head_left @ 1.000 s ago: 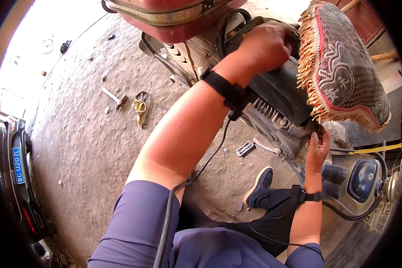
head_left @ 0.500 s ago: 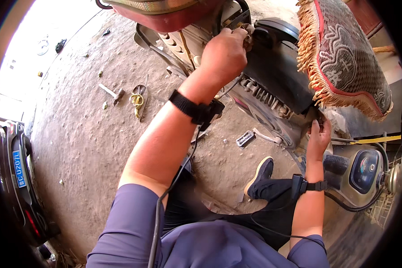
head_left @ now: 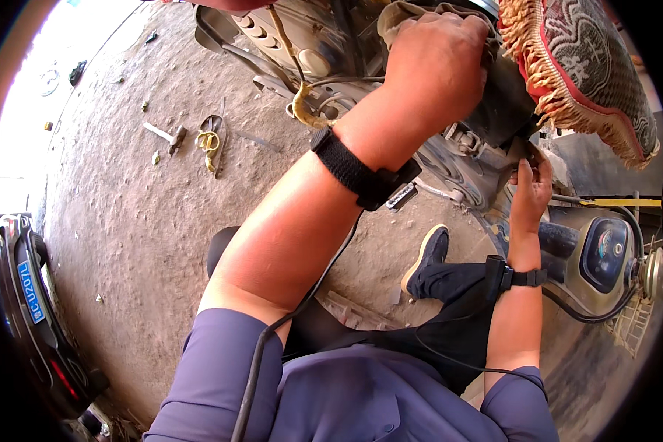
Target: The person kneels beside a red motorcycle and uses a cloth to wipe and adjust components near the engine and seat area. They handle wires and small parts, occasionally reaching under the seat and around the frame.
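Observation:
A dusty scooter point(head_left: 464, 140) lies across the upper right, its patterned, fringed seat cover point(head_left: 589, 81) tilted up at its side. My left hand point(head_left: 442, 62) is closed over the dark body of the scooter, knuckles up, beside a crumpled brownish piece point(head_left: 399, 16). What its fingers grip is hidden beneath the hand. Under that hand runs a black panel point(head_left: 502, 110). At the panel's lower right end my right hand point(head_left: 532, 188) has its fingers bent around a dark part, thumb toward me; the part itself is mostly hidden.
On the dirt floor lie a hammer point(head_left: 168, 137) and yellow-handled scissors point(head_left: 208, 144). A small metal block point(head_left: 401, 196) sits below my left wrist. The scooter's gauge panel point(head_left: 609, 250) is at the right. A dark car point(head_left: 37, 309) stands at the far left.
My left hand has moved right along the scooter, now above the black panel. A brownish crumpled piece shows by it. My right hand stays at the panel's end; the view has shifted slightly.

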A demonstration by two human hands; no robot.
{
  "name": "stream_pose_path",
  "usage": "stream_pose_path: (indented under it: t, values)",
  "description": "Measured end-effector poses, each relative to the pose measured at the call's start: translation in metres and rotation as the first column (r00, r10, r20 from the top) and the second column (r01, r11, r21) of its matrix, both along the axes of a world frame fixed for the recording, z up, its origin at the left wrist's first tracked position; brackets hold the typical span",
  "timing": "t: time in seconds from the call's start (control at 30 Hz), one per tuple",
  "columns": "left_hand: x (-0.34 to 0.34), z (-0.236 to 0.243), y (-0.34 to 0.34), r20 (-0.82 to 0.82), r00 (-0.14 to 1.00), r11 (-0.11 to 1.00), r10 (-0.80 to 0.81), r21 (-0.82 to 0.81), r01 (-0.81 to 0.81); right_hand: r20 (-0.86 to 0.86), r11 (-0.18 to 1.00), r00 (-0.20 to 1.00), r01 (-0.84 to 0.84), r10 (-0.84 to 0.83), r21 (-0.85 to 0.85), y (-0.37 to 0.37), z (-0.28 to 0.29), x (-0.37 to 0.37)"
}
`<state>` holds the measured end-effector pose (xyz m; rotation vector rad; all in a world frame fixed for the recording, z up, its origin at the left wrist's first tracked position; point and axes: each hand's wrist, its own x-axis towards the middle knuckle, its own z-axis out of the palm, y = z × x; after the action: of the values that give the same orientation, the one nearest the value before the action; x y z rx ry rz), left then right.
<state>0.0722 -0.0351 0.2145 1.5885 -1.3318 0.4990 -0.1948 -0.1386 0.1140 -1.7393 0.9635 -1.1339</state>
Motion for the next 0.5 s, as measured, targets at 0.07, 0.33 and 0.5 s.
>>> stream_pose_path:
  t: [0.07,0.33,0.5]
  values:
    - [0.005,-0.004,-0.012,0.049,0.999,1.000,-0.016,-0.015,0.016,0.004,1.000,1.000,-0.009,0.009,-0.012,-0.001,-0.001,0.000]
    - [0.010,0.006,-0.008,0.008,0.985,0.984,-0.170,0.056,0.170,-0.049,0.999,0.999,0.003,-0.005,-0.043,-0.005,-0.005,-0.007]
    - [0.022,0.016,0.041,0.007,0.996,0.994,-0.085,-0.069,0.086,-0.056,0.999,0.998,-0.022,0.020,-0.043,0.001,-0.003,-0.002]
